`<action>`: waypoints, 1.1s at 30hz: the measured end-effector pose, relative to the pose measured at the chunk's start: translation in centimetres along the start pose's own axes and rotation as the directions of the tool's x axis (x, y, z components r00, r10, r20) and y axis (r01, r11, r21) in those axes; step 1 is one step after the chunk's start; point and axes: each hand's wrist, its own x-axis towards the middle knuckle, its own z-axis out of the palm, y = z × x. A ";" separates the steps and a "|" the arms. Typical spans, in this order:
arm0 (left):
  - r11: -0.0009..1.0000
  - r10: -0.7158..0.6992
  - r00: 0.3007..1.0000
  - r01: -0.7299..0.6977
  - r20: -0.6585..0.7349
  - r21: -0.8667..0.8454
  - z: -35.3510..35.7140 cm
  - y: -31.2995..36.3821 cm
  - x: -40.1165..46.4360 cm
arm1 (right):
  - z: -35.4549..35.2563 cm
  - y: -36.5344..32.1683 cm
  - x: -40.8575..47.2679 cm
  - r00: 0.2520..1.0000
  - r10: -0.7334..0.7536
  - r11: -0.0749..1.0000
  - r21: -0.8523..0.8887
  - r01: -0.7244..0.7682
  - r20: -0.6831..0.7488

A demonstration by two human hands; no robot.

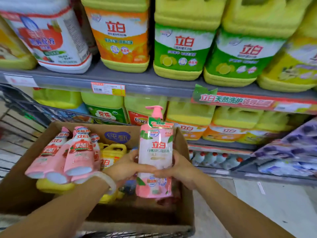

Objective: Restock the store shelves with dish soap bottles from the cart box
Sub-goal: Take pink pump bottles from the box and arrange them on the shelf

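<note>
You get bright, even store light; soft blur throughout, smeared worst toward 3 o'clock; wide-angle bowing at edges.

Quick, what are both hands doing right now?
Left hand: fingers curled round the pink pump bottle, holding it.
Right hand: gripping the same bottle from the other side.

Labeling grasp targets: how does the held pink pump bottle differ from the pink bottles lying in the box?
The pump bottle stands upright, gripped by the left hand and right hand; the pink bottles lie tilted in the box, bases toward the camera, untouched. The pump bottle has a pink pump head; the boxed ones show none. The pump bottle is paler and part translucent; the others look opaque pink. Both carry the same red brand logo.
</note>
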 end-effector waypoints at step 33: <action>0.544 0.656 0.473 -0.836 0.588 0.066 69.5 32.1 -2.3 | -45.4 -15.6 -56.8 0.417 -0.704 0.707 -0.622 0.335 -0.575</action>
